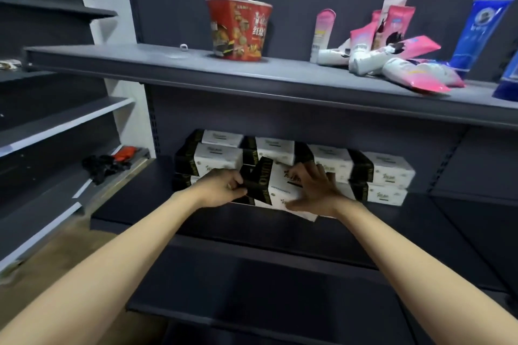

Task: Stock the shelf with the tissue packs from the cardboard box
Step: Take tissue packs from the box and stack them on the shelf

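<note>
On the shelf (364, 221), stacked packs (384, 169) are lining the back wall. A tilted pack (277, 185) is sitting in front, the left hand (221, 186) pinching its dark end, the right hand (315, 190) pressing it with fingers spread. It probably needs levelling, then sliding back flush.

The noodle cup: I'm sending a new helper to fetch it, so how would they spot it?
Look at the upper shelf, above the row of tissue packs. Left of the pile of pink tubes stands the noodle cup. It is the only red, round tub there, upright and alone.
</note>
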{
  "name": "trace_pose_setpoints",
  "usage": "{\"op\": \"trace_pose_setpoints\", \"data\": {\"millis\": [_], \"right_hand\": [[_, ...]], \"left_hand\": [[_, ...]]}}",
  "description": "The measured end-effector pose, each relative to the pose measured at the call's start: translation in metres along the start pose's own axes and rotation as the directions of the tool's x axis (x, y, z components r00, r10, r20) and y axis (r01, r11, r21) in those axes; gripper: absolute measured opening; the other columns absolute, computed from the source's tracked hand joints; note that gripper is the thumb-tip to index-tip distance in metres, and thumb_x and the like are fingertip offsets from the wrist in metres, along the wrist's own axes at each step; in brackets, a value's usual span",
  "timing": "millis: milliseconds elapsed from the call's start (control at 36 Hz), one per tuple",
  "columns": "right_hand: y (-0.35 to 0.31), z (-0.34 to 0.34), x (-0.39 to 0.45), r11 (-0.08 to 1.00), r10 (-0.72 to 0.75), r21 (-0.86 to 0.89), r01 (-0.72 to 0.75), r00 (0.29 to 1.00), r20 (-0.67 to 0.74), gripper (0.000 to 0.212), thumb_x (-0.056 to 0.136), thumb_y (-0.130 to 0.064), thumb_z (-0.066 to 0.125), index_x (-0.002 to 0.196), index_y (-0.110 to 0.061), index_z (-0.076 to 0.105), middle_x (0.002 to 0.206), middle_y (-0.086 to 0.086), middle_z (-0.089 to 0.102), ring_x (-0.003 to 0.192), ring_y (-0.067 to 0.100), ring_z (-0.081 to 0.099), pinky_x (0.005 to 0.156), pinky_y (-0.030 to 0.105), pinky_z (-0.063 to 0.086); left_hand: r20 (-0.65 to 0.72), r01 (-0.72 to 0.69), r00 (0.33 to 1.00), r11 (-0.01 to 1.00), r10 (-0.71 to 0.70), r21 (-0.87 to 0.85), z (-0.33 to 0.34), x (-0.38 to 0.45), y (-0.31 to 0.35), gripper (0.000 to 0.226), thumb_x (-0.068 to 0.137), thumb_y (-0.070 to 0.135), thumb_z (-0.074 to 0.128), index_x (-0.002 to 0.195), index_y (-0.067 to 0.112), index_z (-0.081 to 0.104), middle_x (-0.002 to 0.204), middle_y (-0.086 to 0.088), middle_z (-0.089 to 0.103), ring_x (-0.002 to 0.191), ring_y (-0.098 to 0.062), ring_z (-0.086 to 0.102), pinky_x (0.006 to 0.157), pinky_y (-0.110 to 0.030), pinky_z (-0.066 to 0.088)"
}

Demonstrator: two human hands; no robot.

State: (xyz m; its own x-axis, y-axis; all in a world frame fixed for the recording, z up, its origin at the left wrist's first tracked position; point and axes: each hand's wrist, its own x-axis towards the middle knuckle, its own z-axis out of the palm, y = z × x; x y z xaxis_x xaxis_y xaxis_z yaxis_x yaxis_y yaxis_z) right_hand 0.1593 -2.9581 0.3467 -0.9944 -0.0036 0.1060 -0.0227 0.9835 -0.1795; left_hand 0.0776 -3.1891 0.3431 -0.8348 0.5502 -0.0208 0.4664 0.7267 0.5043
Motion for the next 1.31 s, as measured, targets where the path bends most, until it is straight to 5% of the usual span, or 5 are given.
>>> {"op": "trace_pose_setpoints", "data": {"millis": [250, 750, 1111, 1306], "right_hand": [[-0.011, 0.024, 0.060, 0.994, -0.043, -0.106, 0.041, 0.999, -0.018, 0.065, 0.089, -0.045, 0.057, 0.147, -0.036, 0.027, 0.151, -0.005, 0.025, 0.139, 0.022, 0.021, 0.112, 0.046, 0.019], [-0.024, 0.024, 0.080, 0.982, -0.053, -0.184, 0.049, 0.998, -0.016, 0.064, 0.093, -0.037, 0.054, 0.149, -0.029, 0.024, 0.157, -0.005, 0.022, 0.144, 0.022, 0.021, 0.113, 0.041, 0.020], [-0.047, 0.012, 0.023, 0.948, -0.214, -0.224, 0.226, 0.974, 0.079, 0.058, 0.095, -0.032, 0.050, 0.147, -0.019, 0.026, 0.153, 0.001, 0.024, 0.142, 0.021, 0.016, 0.112, 0.044, 0.020], [-0.068, 0.018, -0.020, 0.951, -0.283, -0.082, 0.298, 0.945, 0.163, 0.055, 0.093, -0.029, 0.056, 0.142, -0.014, 0.035, 0.142, 0.010, 0.042, 0.122, 0.030, 0.048, 0.095, 0.038, 0.046]], "left_hand": [[0.110, -0.076, 0.993, 0.970, 0.052, 0.231, -0.016, 0.016, -0.042, 0.027, 0.094, 0.033, 0.053, 0.118, 0.022, 0.057, 0.111, 0.002, 0.056, 0.094, -0.010, 0.052, 0.081, -0.019, 0.039], [0.093, -0.056, 0.995, 0.977, 0.038, 0.206, -0.018, 0.022, -0.053, 0.027, 0.094, 0.023, 0.050, 0.120, 0.025, 0.057, 0.108, 0.007, 0.053, 0.100, -0.011, 0.053, 0.086, -0.020, 0.040], [0.055, -0.009, 0.998, 0.971, -0.004, 0.241, 0.011, -0.014, -0.018, 0.028, 0.092, 0.026, 0.051, 0.118, 0.022, 0.058, 0.115, 0.002, 0.060, 0.103, -0.015, 0.056, 0.091, -0.026, 0.046], [0.042, 0.044, 0.997, 0.964, -0.058, 0.264, 0.027, -0.068, -0.007, 0.029, 0.090, 0.025, 0.052, 0.117, 0.021, 0.059, 0.109, 0.001, 0.063, 0.100, -0.018, 0.059, 0.086, -0.033, 0.050]]}}
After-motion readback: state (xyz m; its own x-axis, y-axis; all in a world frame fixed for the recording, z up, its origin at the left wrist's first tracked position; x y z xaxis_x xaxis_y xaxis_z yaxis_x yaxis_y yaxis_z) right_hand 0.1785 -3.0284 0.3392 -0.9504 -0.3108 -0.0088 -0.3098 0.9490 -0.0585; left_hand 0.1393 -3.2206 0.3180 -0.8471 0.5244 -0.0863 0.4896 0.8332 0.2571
